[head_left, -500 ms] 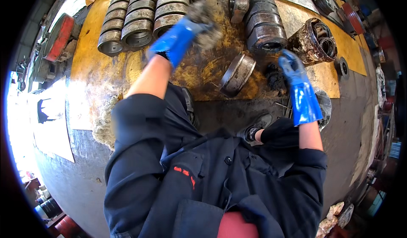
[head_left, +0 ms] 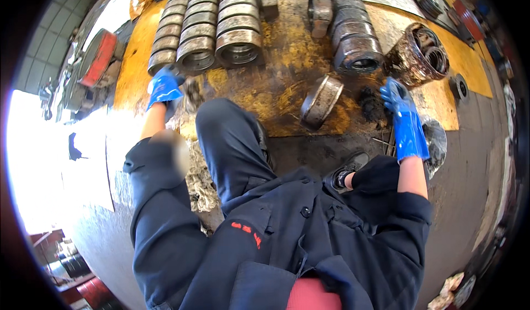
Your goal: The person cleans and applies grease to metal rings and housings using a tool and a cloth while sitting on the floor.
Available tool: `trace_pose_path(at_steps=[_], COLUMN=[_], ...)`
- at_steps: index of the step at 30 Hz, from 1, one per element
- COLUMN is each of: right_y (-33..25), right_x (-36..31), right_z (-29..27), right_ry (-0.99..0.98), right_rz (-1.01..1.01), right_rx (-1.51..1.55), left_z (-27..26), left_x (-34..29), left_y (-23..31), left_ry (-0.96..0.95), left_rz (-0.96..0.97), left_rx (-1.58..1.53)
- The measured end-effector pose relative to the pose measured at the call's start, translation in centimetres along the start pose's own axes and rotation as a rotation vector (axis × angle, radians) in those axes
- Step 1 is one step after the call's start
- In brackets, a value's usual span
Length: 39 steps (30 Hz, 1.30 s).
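- Gloved hands are working well apart: the left hand [head_left: 164, 87] at the left of the frame, the right hand [head_left: 396, 95] right of centre.
- Having swung over from the upper middle of the frame, the left hand is now sitting just below the front of the leftmost ring row [head_left: 168, 32].
- Beside it, the grey fibrous wad [head_left: 191, 94] is showing left of centre; blur is hiding the fingers, so I cannot tell whether they are gripping it.
- That swing is leaving the middle ring row [head_left: 197, 32] and the right-hand ring row [head_left: 239, 22], upper left of centre, with no hand over their fronts.
- Near the centre, the tilted ring [head_left: 321, 103] is sitting askew on the stained board [head_left: 287, 39], untouched.
- Barely shifting, the right hand is keeping its fingers parted, nothing visible in them, just right of the black clump [head_left: 371, 104] and below the grimy cylinder [head_left: 418, 56].
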State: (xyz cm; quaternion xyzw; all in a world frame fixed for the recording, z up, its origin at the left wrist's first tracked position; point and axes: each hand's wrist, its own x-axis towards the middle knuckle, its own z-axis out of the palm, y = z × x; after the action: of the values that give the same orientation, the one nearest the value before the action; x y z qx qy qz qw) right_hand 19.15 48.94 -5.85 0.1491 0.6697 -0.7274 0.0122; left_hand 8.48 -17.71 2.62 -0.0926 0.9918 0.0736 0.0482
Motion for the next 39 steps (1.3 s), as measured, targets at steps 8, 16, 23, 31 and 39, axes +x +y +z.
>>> trace_pose_path(at_steps=[8, 16, 23, 31, 39], right_y=[-2.9, 8.4, 8.9, 8.5, 13.8], right_x=[0.2, 0.6, 1.9, 2.4, 4.9], right_z=[10.5, 14.5, 16.4, 19.5, 21.0], right_ry=[0.175, 0.358, 0.201, 0.306, 0.126], right_rz=[0.087, 0.329, 0.606, 0.416, 0.366], right_rx=[-0.135, -0.41, -0.421, 0.216, 0.44], left_z=[-3.5, 13.9, 24.0, 29.4, 23.0], left_x=[4.2, 1.8, -2.2, -2.1, -2.9], left_y=[5.8, 25.3, 30.6, 32.3, 30.3], left_ry=[0.094, -0.467, -0.803, -0.753, -0.781], left_rz=[0.16, 0.294, 0.25, -0.106, -0.212], left_rx=[-0.07, -0.786, -0.75, -1.163, -1.349])
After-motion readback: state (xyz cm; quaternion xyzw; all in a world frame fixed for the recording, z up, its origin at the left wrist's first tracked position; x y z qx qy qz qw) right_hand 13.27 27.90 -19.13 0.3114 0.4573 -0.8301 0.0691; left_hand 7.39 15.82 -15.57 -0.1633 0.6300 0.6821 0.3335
